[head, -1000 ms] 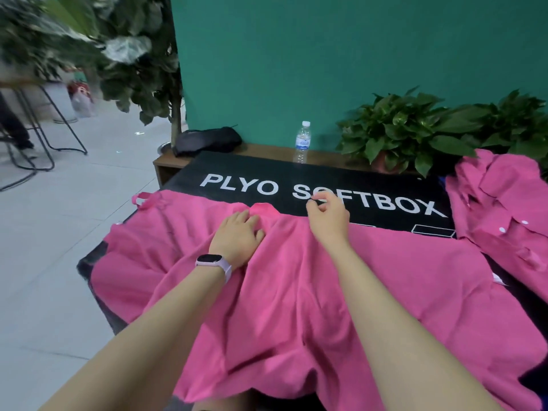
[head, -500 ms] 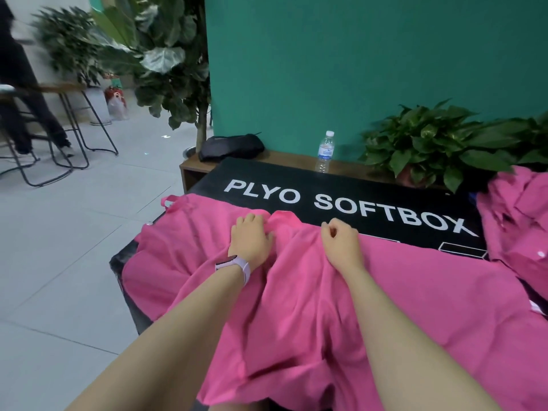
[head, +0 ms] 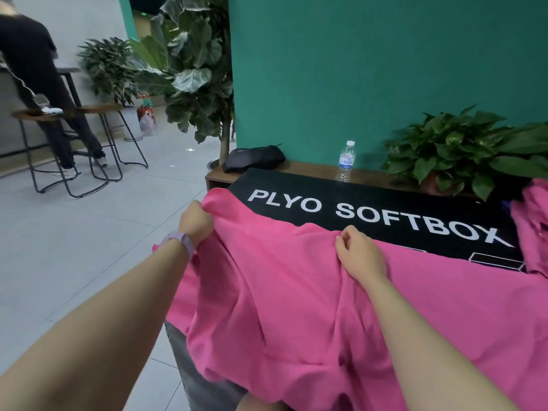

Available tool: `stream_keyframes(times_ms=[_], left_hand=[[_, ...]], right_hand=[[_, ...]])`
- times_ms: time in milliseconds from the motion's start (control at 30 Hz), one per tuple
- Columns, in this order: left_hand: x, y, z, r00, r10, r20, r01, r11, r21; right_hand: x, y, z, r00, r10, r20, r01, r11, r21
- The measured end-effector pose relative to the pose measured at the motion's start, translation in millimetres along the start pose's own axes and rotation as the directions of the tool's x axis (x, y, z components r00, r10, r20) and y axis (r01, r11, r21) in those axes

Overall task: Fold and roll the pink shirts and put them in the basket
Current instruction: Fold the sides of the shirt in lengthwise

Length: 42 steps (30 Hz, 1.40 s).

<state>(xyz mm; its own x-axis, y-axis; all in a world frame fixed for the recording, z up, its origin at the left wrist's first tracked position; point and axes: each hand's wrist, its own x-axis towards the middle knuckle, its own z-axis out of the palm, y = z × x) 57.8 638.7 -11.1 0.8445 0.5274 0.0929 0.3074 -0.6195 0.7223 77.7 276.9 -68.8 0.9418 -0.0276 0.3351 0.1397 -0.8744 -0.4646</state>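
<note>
While the right hand stays near the middle of the pink shirt, its fingers curled into the cloth just below the white "SOFTBOX" lettering, the left hand has travelled out to the shirt's far left edge, left of the "PLYO" lettering. Half a second ago both hands sat close together at the shirt's upper hem; now they are well apart. The left hand grips a lifted corner of the fabric. The shirt lies spread over the black mat on the bench, draping off its near edge. More pink shirts sit right of the lettering.
</note>
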Motion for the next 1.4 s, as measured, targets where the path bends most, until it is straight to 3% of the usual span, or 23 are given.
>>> stream_keyframes(times_ms=[133,300,500,700,767,867,1067,1400], left_hand=[[30,-27,-28,0.999,-0.034,0.020,0.031,0.990,0.140],[36,-34,-18,0.985,-0.058,0.161,0.011,0.961,0.276],[55,-16,-7,0.993,-0.083,0.084,0.070,0.987,0.143],[55,-3,21,0.969,0.153,-0.193,-0.152,0.988,0.018],[51,-9,33,0.958,0.258,-0.125,-0.263,0.964,-0.028],[43,-27,41,0.939,0.345,-0.009,-0.342,0.933,0.113],[58,-37,36,0.957,0.287,-0.036,-0.247,0.876,0.413],[92,-6,21,0.977,0.143,-0.159,-0.080,0.935,0.346]], right_hand=[[1,2,3,1.000,-0.015,0.025,0.016,0.999,-0.037],[3,1,5,0.999,-0.013,0.050,0.018,0.993,-0.117],[2,0,7,0.999,-0.023,0.039,0.029,0.984,-0.175],[4,-2,7,0.995,-0.099,0.020,0.101,0.987,-0.127],[5,-2,5,0.994,-0.109,0.010,0.109,0.987,-0.115],[4,-2,4,0.993,-0.118,0.004,0.118,0.990,-0.080],[4,-3,5,0.995,-0.097,-0.010,0.096,0.993,-0.062],[4,-3,7,0.994,-0.111,0.001,0.109,0.976,-0.190]])
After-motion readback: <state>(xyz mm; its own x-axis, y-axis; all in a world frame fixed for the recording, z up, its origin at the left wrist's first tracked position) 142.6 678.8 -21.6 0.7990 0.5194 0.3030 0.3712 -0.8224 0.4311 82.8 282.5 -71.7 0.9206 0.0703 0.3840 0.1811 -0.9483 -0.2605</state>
